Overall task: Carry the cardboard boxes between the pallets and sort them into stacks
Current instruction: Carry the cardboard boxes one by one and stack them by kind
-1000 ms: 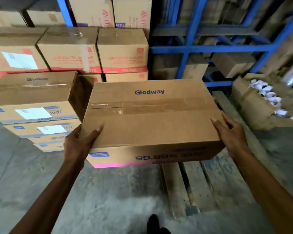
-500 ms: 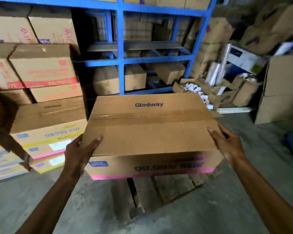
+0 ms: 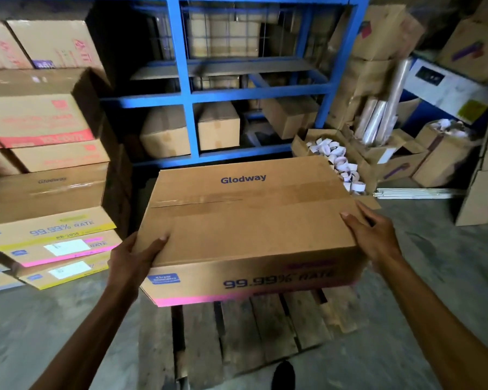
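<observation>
Brown corrugated cardboard box [image 3: 251, 226], taped along its top seam, printed "Glodway" on top and "99.99% RATE" above a pink band on the near side; it is being held in the air at centre frame, above a wooden pallet [image 3: 237, 339].

Left hand [image 3: 133, 257]: gripping the box's near left corner, at 8 o'clock from the box's middle, thumb lying on the top face, fingers wrapping underneath out of sight.

Right hand [image 3: 375, 235]: clasping the near right edge at 3 o'clock, fingers spreading over the top, palm pressing the side.

Pallet: slats showing bare below the box, running toward 6 o'clock, where a dark shoe tip [image 3: 283, 375] is showing.

Stack of boxes [image 3: 48, 215]: standing at 9 o'clock, just beside the held box, with a dark gap between them; labels carrying yellow and pink bands.

Blue steel shelving [image 3: 192, 91]: standing at 12 o'clock, holding further cartons.

Open carton of paper rolls [image 3: 341, 161]: sitting at 2 o'clock, close behind the box's far right corner.

Concrete floor [image 3: 434, 263]: lying open at 4 o'clock.
</observation>
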Motion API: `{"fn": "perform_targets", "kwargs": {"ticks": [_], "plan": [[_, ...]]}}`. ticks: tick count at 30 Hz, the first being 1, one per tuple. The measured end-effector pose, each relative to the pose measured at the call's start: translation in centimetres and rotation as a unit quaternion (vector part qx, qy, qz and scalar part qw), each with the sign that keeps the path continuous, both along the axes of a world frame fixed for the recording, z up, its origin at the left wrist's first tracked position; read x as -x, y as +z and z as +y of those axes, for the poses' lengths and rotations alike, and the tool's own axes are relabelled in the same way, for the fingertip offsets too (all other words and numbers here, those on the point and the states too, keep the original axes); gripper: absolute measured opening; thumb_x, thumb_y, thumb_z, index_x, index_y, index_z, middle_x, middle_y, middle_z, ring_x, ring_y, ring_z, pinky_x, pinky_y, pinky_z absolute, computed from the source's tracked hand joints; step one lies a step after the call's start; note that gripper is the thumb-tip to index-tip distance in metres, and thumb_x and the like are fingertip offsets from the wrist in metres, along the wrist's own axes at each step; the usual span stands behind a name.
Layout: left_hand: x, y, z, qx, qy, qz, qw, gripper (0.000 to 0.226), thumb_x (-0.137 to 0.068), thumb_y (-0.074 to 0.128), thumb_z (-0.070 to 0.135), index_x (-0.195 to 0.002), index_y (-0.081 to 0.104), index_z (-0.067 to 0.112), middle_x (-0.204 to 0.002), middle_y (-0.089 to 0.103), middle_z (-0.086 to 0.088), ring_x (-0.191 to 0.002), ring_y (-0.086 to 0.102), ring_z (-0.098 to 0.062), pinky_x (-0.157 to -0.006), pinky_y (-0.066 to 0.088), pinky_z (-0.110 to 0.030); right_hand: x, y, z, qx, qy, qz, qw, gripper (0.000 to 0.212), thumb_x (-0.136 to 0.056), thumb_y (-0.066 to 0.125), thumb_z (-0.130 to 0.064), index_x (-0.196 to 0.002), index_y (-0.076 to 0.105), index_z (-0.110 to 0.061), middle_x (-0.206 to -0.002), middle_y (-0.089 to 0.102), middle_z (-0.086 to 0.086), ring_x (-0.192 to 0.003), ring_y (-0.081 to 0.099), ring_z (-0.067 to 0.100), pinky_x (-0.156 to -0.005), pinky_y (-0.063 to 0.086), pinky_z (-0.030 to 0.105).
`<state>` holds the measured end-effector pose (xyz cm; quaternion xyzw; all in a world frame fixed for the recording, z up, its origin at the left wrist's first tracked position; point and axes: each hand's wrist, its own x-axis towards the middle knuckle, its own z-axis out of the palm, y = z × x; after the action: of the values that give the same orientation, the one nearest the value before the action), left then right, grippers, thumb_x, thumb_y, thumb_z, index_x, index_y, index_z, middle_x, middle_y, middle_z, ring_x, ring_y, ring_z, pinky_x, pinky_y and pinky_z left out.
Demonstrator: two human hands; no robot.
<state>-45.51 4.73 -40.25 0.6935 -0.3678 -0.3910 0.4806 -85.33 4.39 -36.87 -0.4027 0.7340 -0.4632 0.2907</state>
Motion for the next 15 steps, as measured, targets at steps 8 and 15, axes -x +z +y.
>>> {"fn": "perform_targets", "kwargs": {"ticks": [8,15], "plan": [[10.6,-2.6,-17.9,-0.021,0.01,-0.009,1.0,0.074,-0.07,0.078,0.041,-0.132,0.055,0.008,-0.112,0.068,-0.012,-0.073,0.067,-0.019,-0.064,0.055,-0.03,11.4,-1.8,-20.4,-0.016,0.034,-0.007,0.999,0.057,-0.086,0.068,-0.025,-0.138,0.049,-0.012,-0.14,0.051,0.006,-0.125,0.05,0.019,-0.106,0.038,0.031],[16.4,-2.3,-32.6,-0.031,0.038,-0.013,0.999,0.058,-0.077,0.075,0.034,-0.126,0.057,0.011,-0.103,0.069,-0.007,-0.065,0.066,-0.009,-0.046,0.051,-0.014,15.9,-2.9,-38.5,-0.018,0.085,-0.005,0.996,0.055,-0.091,0.063,-0.021,-0.141,0.044,-0.009,-0.144,0.046,0.007,-0.127,0.046,0.021,-0.091,0.034,0.02]]}}
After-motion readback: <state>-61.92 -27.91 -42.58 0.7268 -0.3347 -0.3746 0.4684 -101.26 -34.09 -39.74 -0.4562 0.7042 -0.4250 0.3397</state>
